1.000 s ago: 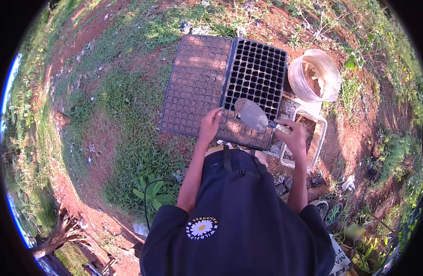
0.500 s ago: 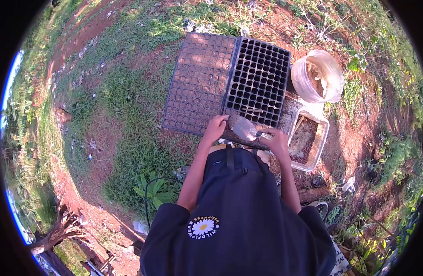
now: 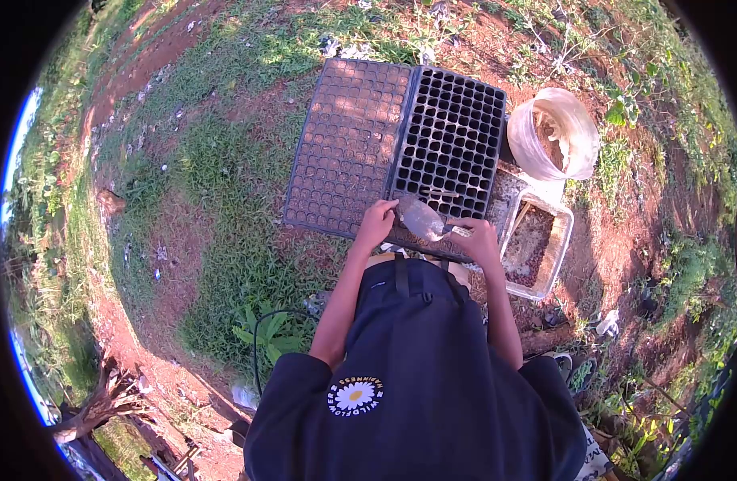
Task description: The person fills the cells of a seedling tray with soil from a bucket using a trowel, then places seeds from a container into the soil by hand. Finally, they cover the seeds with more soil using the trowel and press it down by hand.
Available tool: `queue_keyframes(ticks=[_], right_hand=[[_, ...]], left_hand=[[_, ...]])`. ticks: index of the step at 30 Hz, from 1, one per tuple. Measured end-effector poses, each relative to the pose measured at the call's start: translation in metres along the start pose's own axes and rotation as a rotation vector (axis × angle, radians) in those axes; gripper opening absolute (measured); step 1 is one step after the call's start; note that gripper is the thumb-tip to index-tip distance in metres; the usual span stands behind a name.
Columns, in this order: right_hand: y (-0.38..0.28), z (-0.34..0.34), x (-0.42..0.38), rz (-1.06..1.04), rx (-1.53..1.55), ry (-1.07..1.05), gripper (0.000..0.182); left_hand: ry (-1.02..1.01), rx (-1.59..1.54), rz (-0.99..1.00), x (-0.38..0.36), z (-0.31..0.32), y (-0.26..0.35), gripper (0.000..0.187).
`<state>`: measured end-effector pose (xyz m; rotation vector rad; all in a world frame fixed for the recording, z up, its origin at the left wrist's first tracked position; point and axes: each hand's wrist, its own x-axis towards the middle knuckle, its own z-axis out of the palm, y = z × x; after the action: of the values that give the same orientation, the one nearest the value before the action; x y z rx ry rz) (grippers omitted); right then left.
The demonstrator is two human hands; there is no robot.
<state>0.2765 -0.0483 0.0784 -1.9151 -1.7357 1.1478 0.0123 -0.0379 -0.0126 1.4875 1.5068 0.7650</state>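
right hand (image 3: 474, 238) grips the trowel (image 3: 420, 218), blade pointing over the tray (image 3: 450, 136) toward left hand (image 3: 375, 225), whose grip is unclear.

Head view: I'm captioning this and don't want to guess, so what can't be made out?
All in the head view:
Part of the handle of the trowel: covered by the right hand.
Some near cells of the dark-celled tray: hidden beneath the trowel.
Whether the left hand touches the blade: too small.
Part of the inside of the round tub: hidden by its wall.
The full lettering on the bag: blocked by the sleeve.
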Motion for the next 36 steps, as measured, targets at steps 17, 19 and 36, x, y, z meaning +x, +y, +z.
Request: queue_keyframes(ticks=[17,19,36], right_hand=[[-0.002,-0.020,-0.022,-0.051,0.060,0.024,0.032],[-0.005,-0.033,-0.028,-0.082,0.053,0.075,0.034],[0.014,-0.202,-0.016,0.102,0.263,0.681,0.035]], left_hand=[[0.016,-0.015,-0.021,-0.004,-0.007,0.008,0.031],[0.065,-0.007,0.007,-0.003,-0.007,-0.002,0.032],[0.115,0.192,0.162,-0.012,-0.012,-0.014,0.032]])
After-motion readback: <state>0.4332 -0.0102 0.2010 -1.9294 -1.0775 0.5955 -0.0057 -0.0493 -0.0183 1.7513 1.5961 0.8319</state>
